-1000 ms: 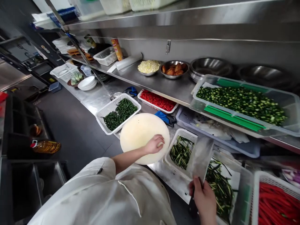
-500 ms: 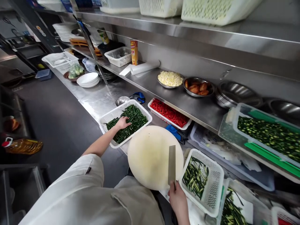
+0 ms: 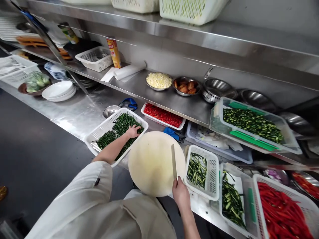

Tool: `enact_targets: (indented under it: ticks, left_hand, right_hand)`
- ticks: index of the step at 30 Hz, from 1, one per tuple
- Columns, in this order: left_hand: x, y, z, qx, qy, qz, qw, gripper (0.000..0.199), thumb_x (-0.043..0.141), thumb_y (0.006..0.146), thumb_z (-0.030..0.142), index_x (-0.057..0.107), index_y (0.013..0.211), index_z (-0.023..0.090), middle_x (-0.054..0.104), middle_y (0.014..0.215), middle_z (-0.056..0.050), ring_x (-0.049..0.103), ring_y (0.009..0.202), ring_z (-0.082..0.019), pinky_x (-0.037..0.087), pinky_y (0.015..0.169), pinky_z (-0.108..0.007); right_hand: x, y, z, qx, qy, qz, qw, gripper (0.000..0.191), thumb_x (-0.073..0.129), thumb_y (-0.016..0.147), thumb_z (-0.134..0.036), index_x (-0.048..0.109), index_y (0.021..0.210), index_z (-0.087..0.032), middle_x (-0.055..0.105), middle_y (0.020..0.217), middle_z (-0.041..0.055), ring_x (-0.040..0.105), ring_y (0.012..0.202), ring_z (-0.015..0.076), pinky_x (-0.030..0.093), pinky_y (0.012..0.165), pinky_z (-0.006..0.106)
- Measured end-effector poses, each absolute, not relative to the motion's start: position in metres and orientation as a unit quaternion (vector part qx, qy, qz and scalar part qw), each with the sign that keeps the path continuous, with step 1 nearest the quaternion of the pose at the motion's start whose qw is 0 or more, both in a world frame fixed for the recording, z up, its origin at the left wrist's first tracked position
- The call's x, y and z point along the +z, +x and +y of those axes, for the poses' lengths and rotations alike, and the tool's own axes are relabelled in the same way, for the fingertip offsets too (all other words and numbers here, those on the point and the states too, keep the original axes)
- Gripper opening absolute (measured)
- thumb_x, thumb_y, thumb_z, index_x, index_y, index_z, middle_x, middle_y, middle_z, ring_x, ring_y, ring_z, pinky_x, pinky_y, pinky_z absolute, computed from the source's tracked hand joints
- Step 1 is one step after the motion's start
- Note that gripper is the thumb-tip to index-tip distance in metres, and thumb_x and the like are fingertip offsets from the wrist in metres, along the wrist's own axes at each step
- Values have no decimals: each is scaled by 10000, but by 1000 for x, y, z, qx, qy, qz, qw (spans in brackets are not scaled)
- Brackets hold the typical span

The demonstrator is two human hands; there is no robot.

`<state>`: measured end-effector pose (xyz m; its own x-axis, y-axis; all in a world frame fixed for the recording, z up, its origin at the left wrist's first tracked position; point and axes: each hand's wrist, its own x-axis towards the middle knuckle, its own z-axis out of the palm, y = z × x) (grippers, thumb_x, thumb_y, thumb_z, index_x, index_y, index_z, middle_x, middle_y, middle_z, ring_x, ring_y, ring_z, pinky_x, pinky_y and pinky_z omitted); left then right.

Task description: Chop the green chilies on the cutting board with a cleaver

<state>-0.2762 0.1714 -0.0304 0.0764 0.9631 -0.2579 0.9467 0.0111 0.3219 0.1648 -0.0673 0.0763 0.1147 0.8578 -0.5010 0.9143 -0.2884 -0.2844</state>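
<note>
My left hand lies on the green chillies in a white perforated basket. Its fingers are spread and bent down among them at the basket's right end; the fingertips are partly hidden. In my right hand is the handle of a cleaver. The blade stands on edge over the right part of a round, pale chopping board, which has nothing else on it. To the right of the board, a smaller white basket holds cut green chilli strips.
Behind the board are a basket of red chillies and a blue cloth item. A steel shelf overhangs the counter. At right stand a clear tub of green strips and a basket of red strips.
The view has swung to the right. My left hand has moved across the green chillies toward the board side, leaving a gap in the pile. The cleaver is still in my right hand, its blade turned more edge-on.
</note>
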Motion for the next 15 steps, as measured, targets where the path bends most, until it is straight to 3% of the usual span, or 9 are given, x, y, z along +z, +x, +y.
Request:
enact_targets:
  ticks: [3, 6, 10, 15]
  left_hand:
    - [-27, -283, 164, -17, 702, 680, 211, 849, 749, 785, 494, 476, 1560, 282, 438, 1607, -191, 352, 1544, -393, 318, 1233, -631]
    - [-22, -277, 164, -24, 680, 700, 216, 939, 772, 750, 528, 428, 1588, 280, 377, 1654, -207, 280, 1578, -435, 273, 1226, -687]
    - [-15, -263, 168, -3, 654, 724, 218, 886, 766, 765, 520, 472, 1555, 247, 384, 1650, -224, 300, 1569, -459, 262, 1220, -699]
    - [-13, -284, 145, 8, 688, 693, 216, 746, 754, 766, 363, 564, 1480, 263, 485, 1594, -148, 414, 1529, -364, 369, 1243, -499]
  right_hand:
    - [80, 164, -69, -296, 742, 598, 65, 485, 293, 1108, -345, 625, 1392, -134, 796, 1069, 203, 780, 1033, 313, 537, 854, 359]
    - [79, 163, -70, -298, 748, 591, 48, 494, 287, 1109, -355, 625, 1389, -129, 796, 1045, 205, 781, 1029, 312, 541, 852, 360]
    - [81, 160, -70, -285, 736, 612, 50, 479, 278, 1105, -346, 639, 1341, -137, 797, 993, 195, 784, 997, 313, 543, 847, 368]
    - [88, 160, -67, -278, 730, 619, 76, 472, 280, 1110, -328, 625, 1369, -139, 799, 1024, 188, 782, 1020, 300, 543, 869, 362]
